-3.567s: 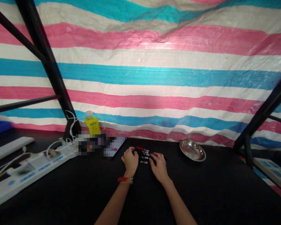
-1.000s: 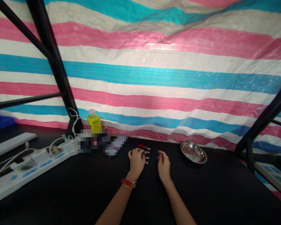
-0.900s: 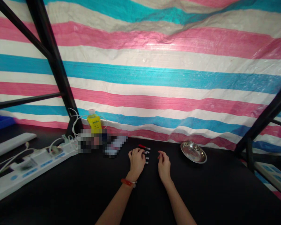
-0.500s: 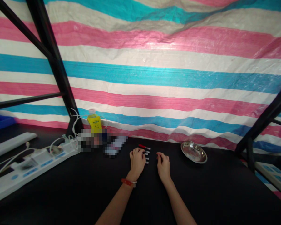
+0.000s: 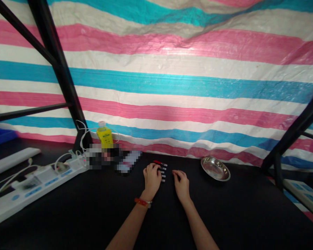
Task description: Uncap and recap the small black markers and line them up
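Note:
Several slim markers lie side by side on the black tabletop, their light printed ends pointing right. A red marker is farthest back in the row. My left hand rests palm down on the nearer ones, its bent fingers spread and covering their left parts. It wears an orange-red bracelet. Just right of the row, my right hand hovers at or close to the tabletop. Its fingers are loosely curled, thumb and index slightly apart, and I see nothing in them.
A shallow metal dish stands to the right. At left are a white power strip with cables, a yellow bottle and a blurred-out flat object. Black frame legs and a striped sheet bound the back.
My right hand's fingertips have shifted slightly left, toward the markers. My left hand has hardly moved, drawing back a little leftward over the row.

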`<state>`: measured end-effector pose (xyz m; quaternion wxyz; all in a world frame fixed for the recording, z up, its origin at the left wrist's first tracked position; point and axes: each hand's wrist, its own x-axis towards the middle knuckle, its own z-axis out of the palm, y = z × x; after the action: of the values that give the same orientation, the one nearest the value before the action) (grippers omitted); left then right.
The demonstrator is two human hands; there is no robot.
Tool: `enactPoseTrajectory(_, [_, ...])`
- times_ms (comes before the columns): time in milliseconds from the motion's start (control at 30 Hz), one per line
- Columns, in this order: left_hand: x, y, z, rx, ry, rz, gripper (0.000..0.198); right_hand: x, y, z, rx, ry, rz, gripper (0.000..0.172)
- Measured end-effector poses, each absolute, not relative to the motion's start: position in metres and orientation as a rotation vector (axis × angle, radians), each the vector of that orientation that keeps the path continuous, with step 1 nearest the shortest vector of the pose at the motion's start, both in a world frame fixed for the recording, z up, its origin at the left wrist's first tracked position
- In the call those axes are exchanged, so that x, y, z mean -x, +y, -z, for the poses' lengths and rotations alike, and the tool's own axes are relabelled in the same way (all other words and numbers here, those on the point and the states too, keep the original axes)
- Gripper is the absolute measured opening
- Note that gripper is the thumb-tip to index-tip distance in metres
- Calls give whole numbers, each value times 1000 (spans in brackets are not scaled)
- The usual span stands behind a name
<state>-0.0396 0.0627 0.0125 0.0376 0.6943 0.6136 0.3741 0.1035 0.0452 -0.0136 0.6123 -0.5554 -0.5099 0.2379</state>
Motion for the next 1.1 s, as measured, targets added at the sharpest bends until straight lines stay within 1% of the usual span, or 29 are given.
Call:
enactPoseTrajectory(200, [40, 62, -13, -2048, 2029, -1150, 28, -102, 44, 12, 1294, -1197, -536, 11])
enactPoseTrajectory(333, [39, 62, -14, -1943, 2181, -1121, 33, -99, 41, 5, 1238, -1244, -473, 15])
enactPoseTrajectory(467, [39, 63, -14, -1836, 2287, -1023, 34, -92, 37, 3, 1176, -1326, -471, 24])
enactPoseTrajectory(633, [40, 64, -14, -1831, 2251, -1009, 33, -82, 30, 2, 1205, -1413, -596, 46])
enactPoseTrajectory(733, [40, 64, -14, -1833, 2238, -1039, 32, -81, 27, 0, 1217, -1429, -675, 56])
enactPoseTrajectory(833, [40, 65, -13, -1838, 2205, -1067, 32, -81, 27, -2, 1228, -1469, -703, 62])
enactPoseTrajectory(1100, [36, 66, -12, -1826, 2159, -1008, 33, -81, 30, -3, 1376, -1734, -605, 70])
